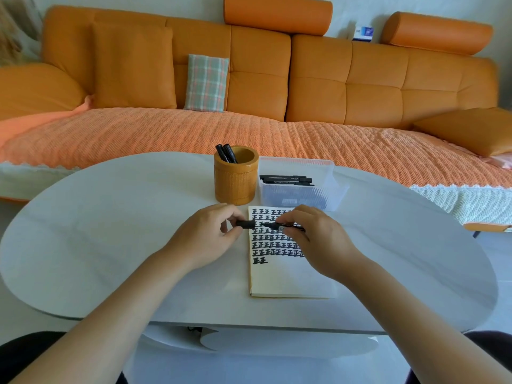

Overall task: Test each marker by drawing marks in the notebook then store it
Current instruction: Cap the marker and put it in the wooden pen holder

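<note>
You are pinching the black cap (245,224) in your left hand (205,236) and gripping the marker (271,225) in your right hand (318,239). The marker is lying crosswise between your hands, its tip pointing left at the cap, over the notebook (277,275) under your right hand.

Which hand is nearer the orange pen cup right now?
Left. The left hand sits just in front of the pen cup, pinching one end of the marker; the right hand holds the other end further right, over the notebook.
</note>
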A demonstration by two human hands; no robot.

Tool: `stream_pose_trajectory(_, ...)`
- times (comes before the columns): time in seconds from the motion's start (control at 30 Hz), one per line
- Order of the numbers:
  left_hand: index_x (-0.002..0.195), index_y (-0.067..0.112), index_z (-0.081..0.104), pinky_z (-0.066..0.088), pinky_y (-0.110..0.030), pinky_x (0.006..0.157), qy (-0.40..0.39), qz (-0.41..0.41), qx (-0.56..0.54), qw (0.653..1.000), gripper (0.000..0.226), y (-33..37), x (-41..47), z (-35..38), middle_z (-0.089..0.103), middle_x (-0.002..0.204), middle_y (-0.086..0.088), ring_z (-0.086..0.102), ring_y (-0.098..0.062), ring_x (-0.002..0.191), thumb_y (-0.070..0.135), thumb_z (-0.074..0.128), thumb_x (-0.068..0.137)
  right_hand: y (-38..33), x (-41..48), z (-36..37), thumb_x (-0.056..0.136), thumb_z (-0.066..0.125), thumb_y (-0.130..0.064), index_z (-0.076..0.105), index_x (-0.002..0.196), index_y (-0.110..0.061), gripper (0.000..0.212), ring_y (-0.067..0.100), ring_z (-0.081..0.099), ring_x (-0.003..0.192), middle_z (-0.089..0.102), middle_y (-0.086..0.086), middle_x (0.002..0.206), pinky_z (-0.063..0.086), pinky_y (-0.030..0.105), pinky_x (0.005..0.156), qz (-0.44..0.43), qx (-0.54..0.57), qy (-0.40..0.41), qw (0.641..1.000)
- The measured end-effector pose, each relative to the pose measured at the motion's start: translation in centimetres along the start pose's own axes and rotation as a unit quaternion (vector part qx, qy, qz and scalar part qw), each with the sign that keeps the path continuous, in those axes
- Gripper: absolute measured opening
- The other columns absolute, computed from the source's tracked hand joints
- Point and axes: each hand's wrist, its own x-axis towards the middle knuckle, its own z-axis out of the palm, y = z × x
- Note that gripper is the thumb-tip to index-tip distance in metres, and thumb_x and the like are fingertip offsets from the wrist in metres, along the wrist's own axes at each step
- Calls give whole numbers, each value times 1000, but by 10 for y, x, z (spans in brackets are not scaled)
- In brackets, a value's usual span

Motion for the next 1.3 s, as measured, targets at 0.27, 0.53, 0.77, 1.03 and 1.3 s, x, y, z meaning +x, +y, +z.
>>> stream_pose_trajectory(0.27, 97, 37, 63, 53, -33, 70, -29, 7, 2, 1000, 13, 3, -1, 3, 60, 92, 21, 56, -8, 85, 25, 63, 90, -7, 1, 5, 98, 58, -23, 69, 114, -27, 20, 6, 52, 93, 60, -17, 99, 42, 22, 75, -14, -2, -19, 1000)
stream_pose_trajectory(0.53, 94, 31, 68, 47, -24, 62, -47, -12, -56, 997, 8, 12, -1, 9, 63, 84, 18, 58, -7, 81, 29, 60, 93, -12, -2, 14, 100, 48, -16, 61, 122, -22, 26, 12, 58, 95, 61, -11, 110, 48, 28, 83, -30, 21, -52, 998)
stream_pose_trajectory(0.77, 90, 32, 69, 48, -29, 66, -106, 1, -76, 991, 13, 15, 4, 11, 65, 86, 13, 58, -6, 83, 36, 57, 93, -17, 4, 16, 83, 34, -57, 54, 73, -22, 42, 17, 47, 65, 55, -7, 66, 37, 33, 61, -45, -94, -56, 993)
stream_pose_trajectory(1.03, 103, 23, 57, 52, -30, 76, 133, -24, 24, 991, 14, -22, 41, -1, 54, 98, 8, 53, -9, 89, 21, 61, 89, -20, 32, 11, 79, 47, -65, 39, 54, -12, 59, 16, 42, 52, 45, 1, 47, 27, 29, 48, 74, -141, -56, 986)
stream_pose_trajectory(1.3, 142, 18, 29, 46, -38, 95, 157, -155, -40, 974, 74, -49, 73, 5, 33, 146, -6, 44, -23, 127, 43, 68, 85, -22, 88, 5, 80, 46, -65, 52, 64, -14, 53, 10, 45, 51, 48, -5, 51, 35, 28, 52, 107, -9, 17, 994)
